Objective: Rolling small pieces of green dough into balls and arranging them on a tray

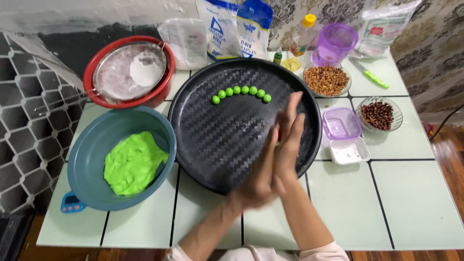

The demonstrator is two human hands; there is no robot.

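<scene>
Dough pressed between your flat left hand and right hand, barely visible, looks soft and sticky, so roll lightly over the tray, balls at twelve o'clock.

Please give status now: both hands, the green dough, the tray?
Left hand and right hand pressed palm to palm over black tray. Row of green balls on tray. Dough in blue bowl.
</scene>
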